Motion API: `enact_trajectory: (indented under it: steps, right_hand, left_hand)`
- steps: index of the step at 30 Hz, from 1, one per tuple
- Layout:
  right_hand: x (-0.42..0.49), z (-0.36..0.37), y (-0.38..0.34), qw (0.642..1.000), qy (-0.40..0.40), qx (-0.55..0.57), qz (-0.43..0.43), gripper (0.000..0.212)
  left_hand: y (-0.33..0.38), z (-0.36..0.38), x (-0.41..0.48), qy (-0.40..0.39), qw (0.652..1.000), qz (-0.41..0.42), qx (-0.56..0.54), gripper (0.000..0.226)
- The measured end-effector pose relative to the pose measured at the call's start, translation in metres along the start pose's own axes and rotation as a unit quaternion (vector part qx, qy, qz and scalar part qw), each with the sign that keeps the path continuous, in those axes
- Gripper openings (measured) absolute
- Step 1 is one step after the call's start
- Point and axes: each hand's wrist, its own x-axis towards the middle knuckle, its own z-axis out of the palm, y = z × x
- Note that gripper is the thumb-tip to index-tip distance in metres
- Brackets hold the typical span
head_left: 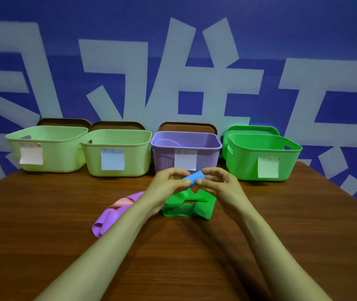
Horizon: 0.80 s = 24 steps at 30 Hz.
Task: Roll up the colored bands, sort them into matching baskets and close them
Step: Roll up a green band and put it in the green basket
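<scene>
A blue band [194, 178], rolled into a short tube, is held above the table between both hands. My left hand [169, 181] pinches its left end and my right hand [218, 182] pinches its right end. Below them a green band [187, 206] lies crumpled on the wooden table [43, 224]. A purple band [108, 216] with a pink band [122, 202] on top lies to the left, partly under my left forearm. Along the back stand two pale green baskets [64, 153] [134, 157], a purple basket [164, 155] and a bright green basket [247, 161], all without lids on.
Each basket carries a paper note on its front. Brown lids [64, 122] [117, 125] [187, 126] lean against the wall behind the first three baskets, and a green lid [251, 129] behind the fourth. A blue wall with large white characters rises behind.
</scene>
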Motion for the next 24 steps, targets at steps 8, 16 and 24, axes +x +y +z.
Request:
enact_trajectory:
  steps: [8,16,24]
  right_hand:
    - [-0.023,0.033,-0.058,0.999,-0.026,0.014,-0.034,0.030]
    - [0.021,0.053,-0.060,0.999,-0.041,0.030,-0.002,0.024]
    - [0.158,0.073,-0.053,0.993,-0.073,0.060,0.075,0.021]
  left_hand:
    - [0.053,-0.013,-0.036,0.019,0.999,0.033,-0.016,0.022]
    - [0.056,-0.030,-0.007,0.049,0.997,0.044,-0.042,0.025]
    - [0.071,-0.070,0.105,0.103,0.991,-0.015,-0.079,0.020]
